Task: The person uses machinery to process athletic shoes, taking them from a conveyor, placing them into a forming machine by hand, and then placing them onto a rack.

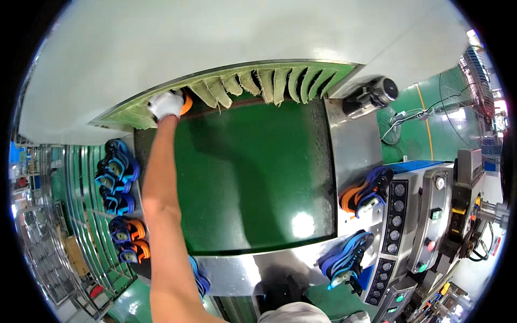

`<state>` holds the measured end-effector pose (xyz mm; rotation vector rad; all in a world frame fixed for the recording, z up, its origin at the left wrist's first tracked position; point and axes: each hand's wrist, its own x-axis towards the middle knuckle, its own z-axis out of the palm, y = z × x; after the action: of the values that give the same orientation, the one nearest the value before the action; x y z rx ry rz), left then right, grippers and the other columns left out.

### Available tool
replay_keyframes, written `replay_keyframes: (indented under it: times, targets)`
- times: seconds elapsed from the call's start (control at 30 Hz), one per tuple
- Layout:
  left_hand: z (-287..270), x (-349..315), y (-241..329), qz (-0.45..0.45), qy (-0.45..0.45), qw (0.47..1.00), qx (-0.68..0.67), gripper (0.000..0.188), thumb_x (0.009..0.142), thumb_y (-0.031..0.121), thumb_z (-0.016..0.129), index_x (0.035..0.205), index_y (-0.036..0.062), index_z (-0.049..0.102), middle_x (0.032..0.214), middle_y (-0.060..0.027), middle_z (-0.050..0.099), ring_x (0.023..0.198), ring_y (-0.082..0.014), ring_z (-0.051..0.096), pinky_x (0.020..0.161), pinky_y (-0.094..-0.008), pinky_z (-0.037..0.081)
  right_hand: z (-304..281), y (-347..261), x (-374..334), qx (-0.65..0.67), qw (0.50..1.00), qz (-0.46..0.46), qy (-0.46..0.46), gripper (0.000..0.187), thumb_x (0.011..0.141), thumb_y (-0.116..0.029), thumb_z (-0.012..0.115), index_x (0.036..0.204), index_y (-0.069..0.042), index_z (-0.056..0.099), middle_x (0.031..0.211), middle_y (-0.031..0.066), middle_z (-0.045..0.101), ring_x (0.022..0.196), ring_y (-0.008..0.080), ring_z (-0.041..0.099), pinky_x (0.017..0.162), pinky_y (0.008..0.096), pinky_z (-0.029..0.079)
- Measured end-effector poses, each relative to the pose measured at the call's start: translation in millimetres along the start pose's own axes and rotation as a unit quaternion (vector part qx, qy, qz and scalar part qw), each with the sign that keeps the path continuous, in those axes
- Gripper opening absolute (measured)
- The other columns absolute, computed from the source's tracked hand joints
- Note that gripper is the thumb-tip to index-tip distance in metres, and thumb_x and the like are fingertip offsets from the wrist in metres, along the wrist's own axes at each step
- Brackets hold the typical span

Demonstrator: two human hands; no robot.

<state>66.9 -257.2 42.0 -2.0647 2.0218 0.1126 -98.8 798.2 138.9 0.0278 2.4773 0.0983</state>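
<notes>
My left arm stretches across the green conveyor belt [253, 183]. My left hand [165, 104], in a white glove, is closed at the far left of the machine's opening, against the pale green strip curtain [264, 83]. An orange part of a shoe [187, 103] shows beside the glove; the curtain hides the rest, along with some of the fingers. My right hand is out of the picture. On the metal frame to the right lie an orange and dark blue shoe [367, 191] and a blue shoe [347, 259]. Another blue shoe [199, 276] is partly behind my forearm.
Several blue and orange shoes [119, 175] line the left edge, beside a metal tube rack [86, 215]. A control panel with knobs [398, 215] stands on the right. Farther back are a motor [371, 97] and a fan [389, 126].
</notes>
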Motion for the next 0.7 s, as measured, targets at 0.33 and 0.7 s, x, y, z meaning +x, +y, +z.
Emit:
replay_keyframes:
  times: [0.33,0.7]
  targets:
    - [82.3,127.1,-62.6,0.129,0.089,0.984,0.087,0.046,0.1,0.034,0.056,0.132,0.0035,0.066,0.133,-0.0228,0.065,0.122,-0.0391,0.063,0.101,-0.0512,0.051,-23.2,36.5,-29.7,-0.123,0.988,0.085,-0.028,0.032,0.093,-0.014,0.065,0.122,-0.003,0.072,0.1,0.015,0.075,0.091,0.0247,0.068,0.081,0.0375,0.055]
    - [111.4,-168.5,-99.5,0.289,0.209,0.864,-0.356,0.038,0.086,0.028,0.084,0.106,0.0029,0.063,0.104,-0.0184,0.062,0.096,-0.0392,0.064,0.088,-0.0468,0.053,-41.2,-173.0,13.5,-0.006,0.987,-0.161,0.015,0.071,0.085,-0.018,0.078,0.145,0.007,0.051,0.142,0.0282,0.059,0.13,0.0372,0.059,0.114,0.0415,0.044]
